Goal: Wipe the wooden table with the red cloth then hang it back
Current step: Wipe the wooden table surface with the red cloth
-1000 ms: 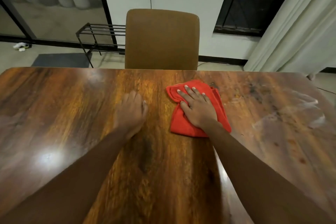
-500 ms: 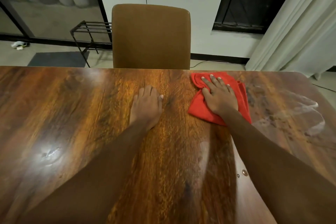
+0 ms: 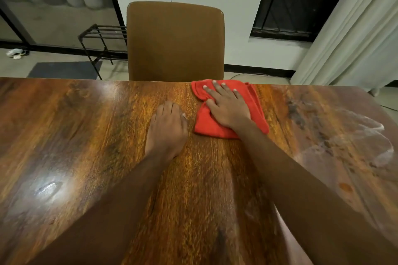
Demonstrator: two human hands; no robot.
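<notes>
A red cloth (image 3: 210, 123) lies crumpled flat on the wooden table (image 3: 75, 135), right at the table's far edge. My right hand (image 3: 228, 105) presses down on it with fingers spread and straight. My left hand (image 3: 167, 130) rests on the bare wood just left of the cloth, its fingers bent under at the tips and holding nothing.
A brown upholstered chair (image 3: 175, 41) stands against the far edge, directly beyond the cloth. Whitish smears (image 3: 349, 135) mark the table's right part. A black metal rack (image 3: 103, 36) and a dark mat (image 3: 64, 69) are on the floor at the back left; a curtain (image 3: 353, 34) hangs at the right.
My right hand has pushed the cloth away from me, up to the table's far edge. My left hand stays on the wood beside it, its fingers now more bent.
</notes>
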